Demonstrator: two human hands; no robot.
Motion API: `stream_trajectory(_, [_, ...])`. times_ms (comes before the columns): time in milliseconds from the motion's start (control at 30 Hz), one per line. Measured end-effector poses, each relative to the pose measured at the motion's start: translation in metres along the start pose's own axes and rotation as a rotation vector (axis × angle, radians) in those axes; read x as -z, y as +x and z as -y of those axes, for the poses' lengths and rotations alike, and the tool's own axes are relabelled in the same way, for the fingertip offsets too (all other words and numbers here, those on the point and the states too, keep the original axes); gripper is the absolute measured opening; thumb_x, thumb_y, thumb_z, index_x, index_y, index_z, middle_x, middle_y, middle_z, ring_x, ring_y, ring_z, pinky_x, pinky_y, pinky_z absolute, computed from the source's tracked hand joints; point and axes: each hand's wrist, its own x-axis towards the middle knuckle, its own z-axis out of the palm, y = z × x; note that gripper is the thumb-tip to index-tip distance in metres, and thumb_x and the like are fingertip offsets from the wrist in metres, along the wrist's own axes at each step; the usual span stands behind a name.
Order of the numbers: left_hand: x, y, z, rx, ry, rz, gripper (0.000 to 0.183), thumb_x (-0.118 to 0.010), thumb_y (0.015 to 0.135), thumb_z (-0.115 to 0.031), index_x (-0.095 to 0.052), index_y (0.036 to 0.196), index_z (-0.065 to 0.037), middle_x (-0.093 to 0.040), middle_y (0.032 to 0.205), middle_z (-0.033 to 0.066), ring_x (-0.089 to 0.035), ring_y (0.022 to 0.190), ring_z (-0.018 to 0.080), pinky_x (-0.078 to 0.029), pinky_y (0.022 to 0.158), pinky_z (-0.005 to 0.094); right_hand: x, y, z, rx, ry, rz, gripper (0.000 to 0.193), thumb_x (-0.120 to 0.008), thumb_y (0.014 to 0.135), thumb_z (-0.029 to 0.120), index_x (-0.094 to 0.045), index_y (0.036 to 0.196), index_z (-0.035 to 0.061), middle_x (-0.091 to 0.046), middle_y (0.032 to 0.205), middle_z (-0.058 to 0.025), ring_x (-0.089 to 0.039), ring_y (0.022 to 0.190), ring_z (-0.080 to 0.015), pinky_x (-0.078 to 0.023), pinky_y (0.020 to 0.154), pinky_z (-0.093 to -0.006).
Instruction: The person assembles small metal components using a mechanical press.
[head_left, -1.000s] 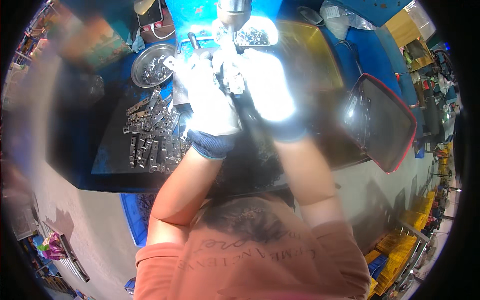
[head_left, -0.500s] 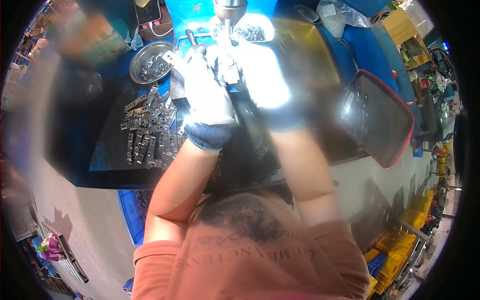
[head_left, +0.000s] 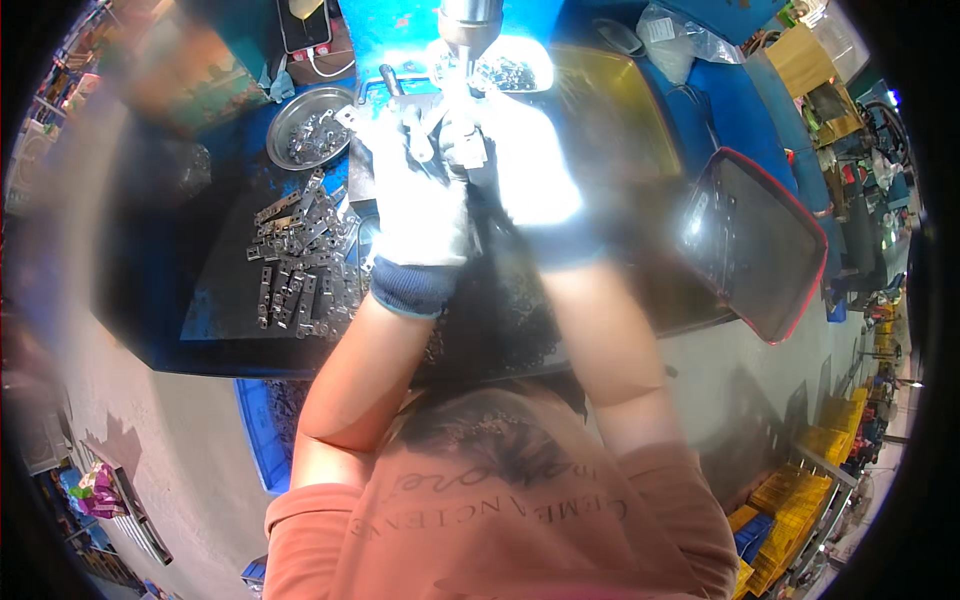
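My left hand (head_left: 415, 205), in a white work glove with a dark blue cuff, is at the machine below the spindle (head_left: 470, 30). Its fingers are closed on a flat metal bracket (head_left: 347, 117), whose holed end sticks out on the left. Strong lamp light washes out my right hand (head_left: 535, 165), also gloved, just right of the spindle. Its fingers are lost in the glare. Between the hands, under the spindle, is a small bright metal piece (head_left: 467, 148); which hand touches it is unclear.
Many loose metal brackets (head_left: 295, 250) lie piled on the dark bench at left. Behind them stands a round metal bowl (head_left: 275, 140) of small parts. A yellowish tray (head_left: 625, 110) and a red-rimmed dark tray (head_left: 765, 245) are at right. Below the bench edge sits a blue crate (head_left: 258, 440).
My left hand has drawn slightly back toward me, with the bracket still in its fingers. My right hand stays beside the spindle. The whole view has shifted a little.
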Motion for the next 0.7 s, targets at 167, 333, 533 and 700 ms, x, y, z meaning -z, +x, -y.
stream_trajectory(167, [0.025, -0.043, -0.026, -0.102, 0.097, -0.119, 0.029, -0.047, 0.094, -0.026, -0.049, 0.114, -0.006, -0.059, 0.102, 0.0051, -0.058, 0.082, 0.0141, -0.05, 0.069, 0.0275, -0.02, -0.036, 0.04, -0.08, 0.212, 0.162, 0.018, -0.049, 0.089, 0.011, -0.059, 0.098, -0.0005, -0.059, 0.088, -0.0017, -0.054, 0.075, -0.009, -0.045, 0.066, -0.0212])
stream_trajectory(333, [0.015, -0.132, -0.114, 0.099, 0.896, -0.185, 0.036, -0.062, 0.081, -0.019, -0.054, 0.109, 0.002, -0.057, 0.089, 0.0039, -0.053, 0.082, 0.0102, -0.044, 0.069, 0.0226, 0.004, -0.076, 0.065, -0.191, -0.376, 0.87, 0.031, -0.064, 0.074, 0.022, -0.06, 0.096, 0.0012, -0.058, 0.082, -0.0155, -0.056, 0.076, -0.0329, -0.046, 0.071, -0.0345])
stream_trajectory(533, [0.031, -0.194, -0.223, -0.176, 1.6, -0.415, 0.033, -0.064, 0.075, -0.007, -0.058, 0.106, 0.004, -0.06, 0.095, 0.0107, -0.058, 0.093, 0.0177, -0.048, 0.083, 0.0308, 0.012, -0.112, 0.052, -0.611, -0.348, 0.338, 0.018, -0.058, 0.084, 0.014, -0.062, 0.093, -0.001, -0.064, 0.079, -0.0067, -0.059, 0.067, -0.0123, -0.048, 0.066, -0.0256])
stream_trajectory(700, [0.061, -0.137, -0.181, 0.002, 2.321, -0.334, 0.037, -0.064, 0.073, -0.022, -0.062, 0.104, -0.001, -0.064, 0.099, 0.0178, -0.063, 0.089, 0.0269, -0.047, 0.081, 0.0333, -0.014, -0.106, 0.05, -0.351, -0.537, 0.329, 0.016, -0.059, 0.084, 0.01, -0.062, 0.095, -0.001, -0.065, 0.077, -0.0065, -0.059, 0.069, -0.011, -0.047, 0.067, -0.0246])
